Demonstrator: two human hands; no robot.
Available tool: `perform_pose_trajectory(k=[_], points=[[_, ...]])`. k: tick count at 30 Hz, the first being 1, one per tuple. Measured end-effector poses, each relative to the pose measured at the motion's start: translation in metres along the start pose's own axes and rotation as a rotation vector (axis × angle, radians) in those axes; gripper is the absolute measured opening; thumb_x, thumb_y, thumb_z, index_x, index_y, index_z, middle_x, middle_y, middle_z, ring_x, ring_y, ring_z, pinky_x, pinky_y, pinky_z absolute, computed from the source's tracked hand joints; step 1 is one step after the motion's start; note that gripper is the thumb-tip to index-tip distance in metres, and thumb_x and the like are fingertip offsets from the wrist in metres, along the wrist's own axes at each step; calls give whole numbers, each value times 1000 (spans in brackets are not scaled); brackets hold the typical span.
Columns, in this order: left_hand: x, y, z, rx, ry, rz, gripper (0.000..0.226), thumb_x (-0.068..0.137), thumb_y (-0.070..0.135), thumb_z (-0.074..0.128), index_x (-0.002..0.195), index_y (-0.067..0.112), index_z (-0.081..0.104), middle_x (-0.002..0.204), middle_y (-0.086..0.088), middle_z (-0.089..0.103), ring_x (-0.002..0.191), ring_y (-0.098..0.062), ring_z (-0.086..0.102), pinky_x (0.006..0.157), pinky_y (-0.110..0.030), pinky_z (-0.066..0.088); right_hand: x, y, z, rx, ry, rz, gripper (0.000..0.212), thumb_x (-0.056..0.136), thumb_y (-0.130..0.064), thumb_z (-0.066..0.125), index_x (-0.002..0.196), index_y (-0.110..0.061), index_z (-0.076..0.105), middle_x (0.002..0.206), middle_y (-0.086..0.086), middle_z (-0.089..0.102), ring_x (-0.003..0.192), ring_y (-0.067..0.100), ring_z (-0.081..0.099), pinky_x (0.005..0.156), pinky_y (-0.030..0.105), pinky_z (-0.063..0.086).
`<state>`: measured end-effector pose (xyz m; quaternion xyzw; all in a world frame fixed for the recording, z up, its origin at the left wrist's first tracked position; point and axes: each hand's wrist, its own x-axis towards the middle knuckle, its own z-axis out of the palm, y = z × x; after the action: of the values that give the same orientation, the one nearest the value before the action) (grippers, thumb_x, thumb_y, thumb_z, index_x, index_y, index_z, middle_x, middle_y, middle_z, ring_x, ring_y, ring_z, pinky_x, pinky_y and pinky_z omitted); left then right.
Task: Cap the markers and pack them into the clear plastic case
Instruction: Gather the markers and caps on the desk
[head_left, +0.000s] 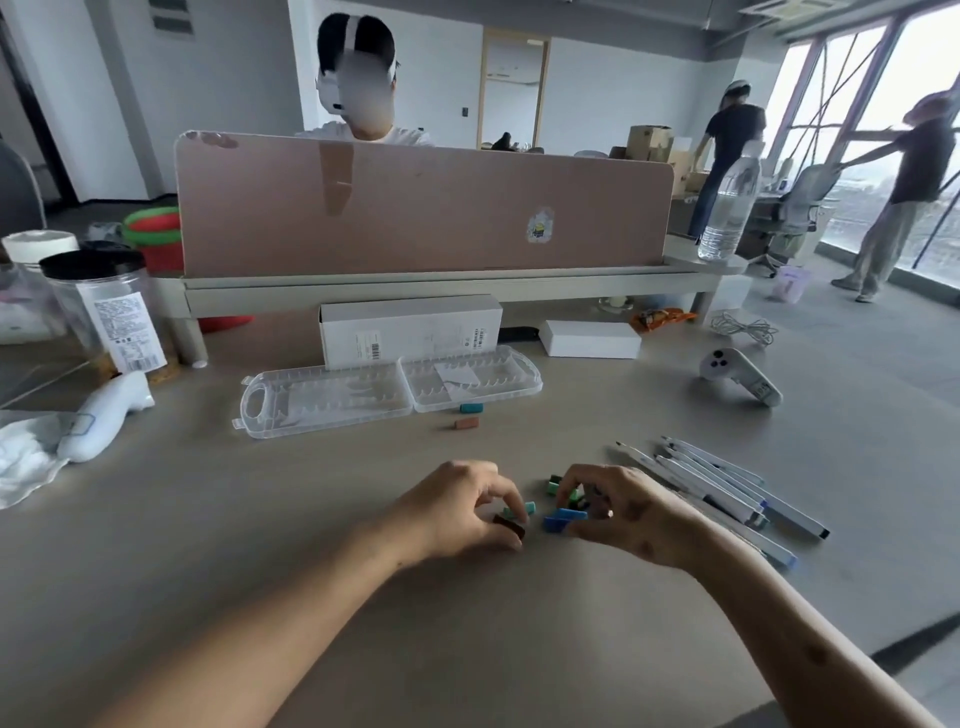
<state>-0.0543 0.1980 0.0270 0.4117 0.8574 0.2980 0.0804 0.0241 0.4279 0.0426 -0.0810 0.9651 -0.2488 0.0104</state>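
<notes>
The clear plastic case (332, 397) lies open and flat at the middle of the table. A teal cap (471, 408) and a pink cap (465, 423) lie just in front of it. Several uncapped white markers (711, 483) lie in a bunch on the right. A small heap of loose caps, blue (563, 517) and green, sits between my hands. My left hand (462, 506) has curled fingers pinching a dark brown cap (510, 525), with a teal cap by its fingertips. My right hand (618, 506) curls over the heap, fingertips on the caps; its grasp is hidden.
White boxes (410, 330) stand behind the case under a desk shelf with a pink divider (415, 208). White controllers lie left (106, 415) and right (737, 374). Jars (104, 306) and tissue sit far left, a water bottle (730, 208) at back right. A person sits opposite.
</notes>
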Motion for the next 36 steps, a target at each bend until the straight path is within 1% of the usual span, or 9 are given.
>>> perform_pose_trajectory(k=[2, 6, 8, 11, 13, 17, 20, 28, 36], points=[[3, 0, 1, 15, 37, 12, 18, 76, 41, 81, 92, 34, 76, 76, 16, 50, 73, 2, 46, 64, -18, 37, 0, 3, 2, -7, 37, -37, 23, 78, -36, 76, 97, -32, 64, 71, 0, 58, 58, 5, 44, 52, 18, 32], [5, 1, 3, 36, 92, 28, 18, 76, 43, 80, 89, 31, 76, 74, 14, 50, 70, 1, 46, 60, -14, 34, 3, 6, 7, -64, 98, -50, 24, 77, -39, 77, 97, -33, 64, 69, -12, 55, 61, 5, 48, 53, 15, 33], [7, 1, 3, 2, 197, 23, 17, 75, 42, 81, 86, 30, 75, 71, 13, 49, 67, 0, 44, 58, -13, 32, 3, 7, 8, -74, 107, -31, 27, 76, -44, 77, 97, -35, 64, 70, -12, 57, 63, 6, 51, 54, 16, 35], [15, 2, 5, -51, 302, -8, 16, 74, 40, 83, 82, 30, 74, 75, 11, 58, 74, -4, 53, 66, -19, 44, 4, 9, 8, -74, 97, -24, 28, 76, -46, 77, 98, -35, 66, 71, -14, 57, 64, 5, 52, 58, 20, 39], [20, 3, 8, -46, 293, -51, 15, 74, 38, 84, 81, 29, 73, 79, 8, 61, 75, -8, 55, 69, -23, 46, 5, 10, 9, -76, 92, -22, 28, 76, -46, 77, 100, -33, 69, 72, -15, 56, 65, 4, 52, 61, 21, 39], [25, 5, 14, -49, 236, -112, 20, 71, 39, 85, 79, 26, 73, 62, 8, 46, 55, -6, 39, 51, -19, 32, 6, 12, 10, -104, 114, -24, 26, 76, -44, 77, 98, -33, 71, 70, -16, 54, 64, 2, 51, 56, 14, 34], [25, 7, 13, -86, 190, -145, 23, 69, 39, 87, 77, 24, 72, 52, 10, 35, 46, -6, 32, 45, -19, 24, 7, 9, 9, -110, 105, -10, 26, 76, -44, 77, 98, -33, 70, 69, -16, 54, 64, 3, 51, 54, 12, 33], [20, 2, 3, -99, 48, -206, 20, 67, 33, 89, 79, 25, 75, 54, 11, 50, 47, -1, 39, 49, -19, 29, 14, 1, -2, -93, -46, 25, 35, 73, -41, 82, 99, -23, 66, 64, -13, 45, 57, 0, 41, 52, 12, 34], [20, -2, 5, -115, 84, -182, 20, 69, 37, 87, 78, 25, 75, 57, 11, 53, 49, 0, 41, 50, -16, 31, 18, -4, -8, -93, -167, 55, 34, 77, -36, 80, 99, -17, 63, 68, -12, 44, 59, 1, 38, 51, 11, 34]])
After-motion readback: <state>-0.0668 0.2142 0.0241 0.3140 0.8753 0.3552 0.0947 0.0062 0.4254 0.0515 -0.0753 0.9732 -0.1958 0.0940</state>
